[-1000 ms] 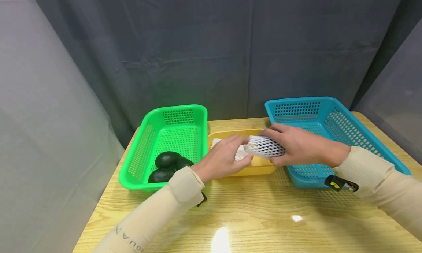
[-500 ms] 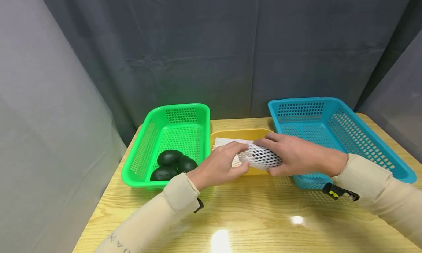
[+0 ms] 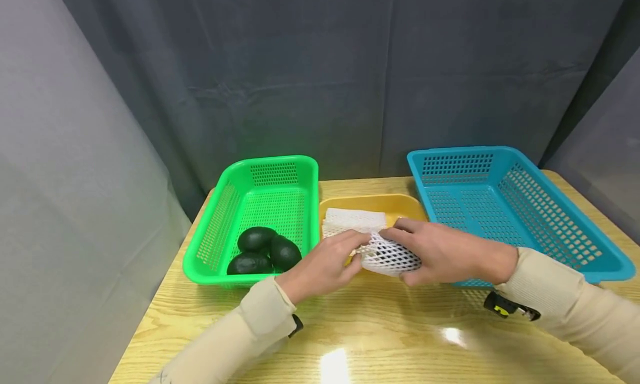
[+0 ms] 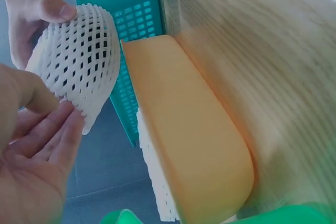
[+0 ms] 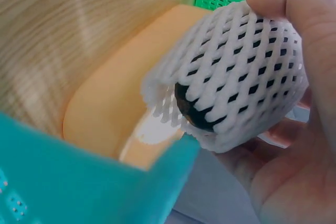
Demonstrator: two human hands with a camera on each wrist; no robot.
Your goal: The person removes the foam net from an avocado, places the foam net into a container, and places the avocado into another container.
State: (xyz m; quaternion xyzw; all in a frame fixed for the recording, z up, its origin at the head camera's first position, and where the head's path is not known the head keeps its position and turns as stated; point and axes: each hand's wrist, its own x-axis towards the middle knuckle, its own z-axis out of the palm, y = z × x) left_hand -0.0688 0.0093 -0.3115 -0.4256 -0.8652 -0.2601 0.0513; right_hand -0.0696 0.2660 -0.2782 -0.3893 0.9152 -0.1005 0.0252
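A white foam net sleeve [image 3: 390,256] is stretched round a dark avocado [image 5: 190,106], whose end shows through the sleeve's open mouth in the right wrist view. My right hand [image 3: 442,252] grips the sleeved avocado from the right, thumb on one side and fingers on the other. At the sleeve's other, narrowed end, my left hand [image 3: 322,264] pinches the net's edge between thumb and fingers. Both hands are above the near side of a yellow bin [image 3: 406,206]. Flat foam net sleeves [image 3: 354,219] lie inside that bin.
On the left stands a green basket [image 3: 200,234] with several dark avocados [image 3: 285,254] near its front. A blue basket [image 3: 575,217] is on the right, its perforated floor visible. Wooden tabletop [image 3: 395,328] extends in front, and a dark grey curtain [image 3: 300,84] hangs behind.
Both hands have come down and nearer with the sleeved avocado, shifting slightly left. More of the yellow bin and its flat sleeves shows. My left fingers have closed onto the net's end.
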